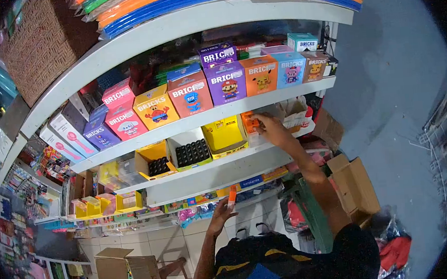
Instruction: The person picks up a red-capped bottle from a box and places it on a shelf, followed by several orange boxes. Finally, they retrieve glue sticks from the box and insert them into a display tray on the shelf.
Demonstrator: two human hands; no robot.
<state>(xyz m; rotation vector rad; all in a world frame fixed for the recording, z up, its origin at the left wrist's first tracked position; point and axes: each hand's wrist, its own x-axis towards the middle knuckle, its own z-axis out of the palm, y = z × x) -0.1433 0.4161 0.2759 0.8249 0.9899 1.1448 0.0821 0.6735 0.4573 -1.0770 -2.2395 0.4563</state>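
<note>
From my remote seat the fisheye bends everything, and the corners are black, so the shop's far edges are lost to me. My right hand [272, 129] is up at the middle shelf [204, 164], its grip closed around a small orange box [252, 121] that sits at the shelf's front among open cartons; the fingers cover part of the box, and I cannot read its print. My left hand [220, 216] hangs lower, in front of the bottom shelf edge, with a slim orange pack [232, 197] pinched at the fingertips; the palm faces away, so how firmly the grip is closed there is hard to make out. Beside the right hand stands a yellow open carton [224, 135], then a white tray of dark round-topped pieces [192, 152], their exact kind too small to tell. Above, a row of glossy cardboard Bricks boxes [193, 92] runs along the curved white shelf, square-edged and tightly packed. A woven basket [42, 43] sits top left, coarse in texture. A brown cardboard box [355, 184] lies open at the right near my forearm, and the blue wall [397, 73] beyond leaves free room on that side. My dark shirt cuts off the view below.
</note>
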